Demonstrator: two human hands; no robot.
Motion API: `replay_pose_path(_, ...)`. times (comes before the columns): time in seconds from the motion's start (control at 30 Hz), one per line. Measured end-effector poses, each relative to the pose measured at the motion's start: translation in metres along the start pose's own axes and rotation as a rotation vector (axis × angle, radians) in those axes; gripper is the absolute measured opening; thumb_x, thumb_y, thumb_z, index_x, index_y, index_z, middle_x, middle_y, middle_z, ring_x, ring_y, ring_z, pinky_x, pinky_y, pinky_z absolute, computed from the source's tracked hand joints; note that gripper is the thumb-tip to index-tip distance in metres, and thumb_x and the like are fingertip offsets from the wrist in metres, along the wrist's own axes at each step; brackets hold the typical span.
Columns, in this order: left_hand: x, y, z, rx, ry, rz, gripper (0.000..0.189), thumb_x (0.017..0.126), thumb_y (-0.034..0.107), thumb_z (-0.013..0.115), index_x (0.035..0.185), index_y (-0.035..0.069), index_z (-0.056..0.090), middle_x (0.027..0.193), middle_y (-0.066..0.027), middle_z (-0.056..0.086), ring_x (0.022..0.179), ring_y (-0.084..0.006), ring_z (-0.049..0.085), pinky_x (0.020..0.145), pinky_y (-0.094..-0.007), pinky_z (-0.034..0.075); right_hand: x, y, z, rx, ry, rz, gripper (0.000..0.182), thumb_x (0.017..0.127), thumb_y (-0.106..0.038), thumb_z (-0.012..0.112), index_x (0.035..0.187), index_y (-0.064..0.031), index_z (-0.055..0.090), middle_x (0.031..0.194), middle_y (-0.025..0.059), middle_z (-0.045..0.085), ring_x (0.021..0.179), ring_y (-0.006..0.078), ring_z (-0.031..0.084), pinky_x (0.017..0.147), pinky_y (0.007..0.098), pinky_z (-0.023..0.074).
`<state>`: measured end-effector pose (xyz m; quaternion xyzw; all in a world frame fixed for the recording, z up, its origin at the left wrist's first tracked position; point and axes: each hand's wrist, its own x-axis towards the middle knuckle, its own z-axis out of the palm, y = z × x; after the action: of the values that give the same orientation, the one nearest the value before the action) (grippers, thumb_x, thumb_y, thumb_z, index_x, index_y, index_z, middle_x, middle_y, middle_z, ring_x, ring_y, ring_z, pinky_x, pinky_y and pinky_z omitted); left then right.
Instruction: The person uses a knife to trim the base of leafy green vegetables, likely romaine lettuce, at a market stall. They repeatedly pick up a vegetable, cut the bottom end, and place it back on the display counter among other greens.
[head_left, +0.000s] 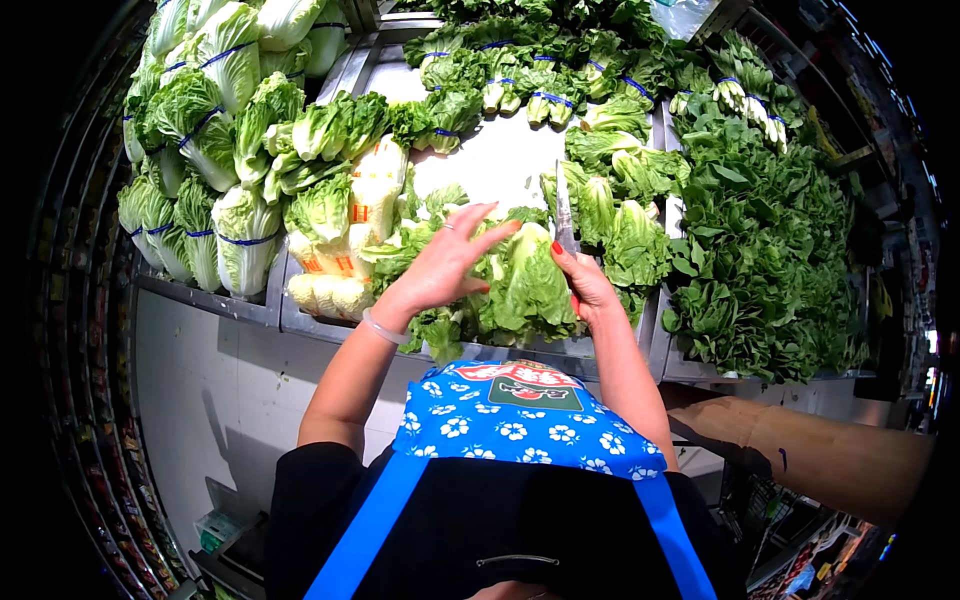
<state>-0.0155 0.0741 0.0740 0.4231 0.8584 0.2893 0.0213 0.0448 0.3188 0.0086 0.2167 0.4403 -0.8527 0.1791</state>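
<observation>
My right hand (589, 285) grips a knife (564, 210) by its handle, with the blade pointing away from me over the lettuces. To the left, my left hand (450, 259) is spread with its fingers apart, just above a loose head of lettuce (531, 277) that lies between both hands. Whether any fingertip touches its leaves I cannot tell. More loose lettuces (636, 240) lie right of the knife. Beyond them are lettuces tied with blue bands (551, 101), along the back of the white display surface (487, 169).
Banded napa cabbages (244, 240) are piled at the left. Beside them lie produce pieces in foam netting (330, 296). Loose leafy greens (765, 247) fill the right section. A metal rim (202, 298) edges the stand. At the lower right stands a cardboard box (810, 450).
</observation>
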Motion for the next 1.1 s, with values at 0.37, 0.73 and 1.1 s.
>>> replay_pose_path(0.37, -0.040, -0.046, 0.075, -2.011, 0.262, -0.576, 0.053, 0.091, 0.040, 0.062, 0.128, 0.005, 0.051, 0.125, -0.0116, 0.059, 0.116, -0.0260, 0.056, 0.103, -0.0462, 0.041, -0.008, 0.008, 0.022, -0.355, 0.186, -0.146, 0.023, 0.076, -0.001, 0.075, 0.097, -0.0002, 0.065, 0.080, 0.0065, 0.069, 0.063, 0.0095, 0.064, 0.047, 0.0200, 0.0466)
replay_pose_path(0.73, -0.058, -0.029, 0.081, -2.066, 0.322, -0.518, 0.071, 0.087, 0.056, 0.053, 0.135, 0.005, 0.042, 0.132, -0.0135, 0.052, 0.123, -0.0298, 0.051, 0.101, -0.0502, 0.044, 0.002, 0.011, 0.049, -0.430, 0.124, -0.245, 0.024, 0.076, -0.006, 0.078, 0.095, -0.0005, 0.065, 0.070, 0.0033, 0.065, 0.051, 0.0058, 0.056, 0.044, 0.0185, 0.0428)
replay_pose_path(1.1, -0.050, -0.002, 0.071, -1.676, 0.230, -0.537, 0.054, 0.089, 0.019, 0.069, 0.132, -0.001, 0.043, 0.119, -0.0081, 0.060, 0.103, -0.0156, 0.060, 0.088, -0.0339, 0.050, 0.020, 0.006, 0.074, -0.634, 0.070, -0.562, 0.021, 0.072, -0.007, 0.078, 0.090, -0.0012, 0.070, 0.072, 0.0000, 0.064, 0.054, 0.0042, 0.053, 0.047, 0.0206, 0.0423)
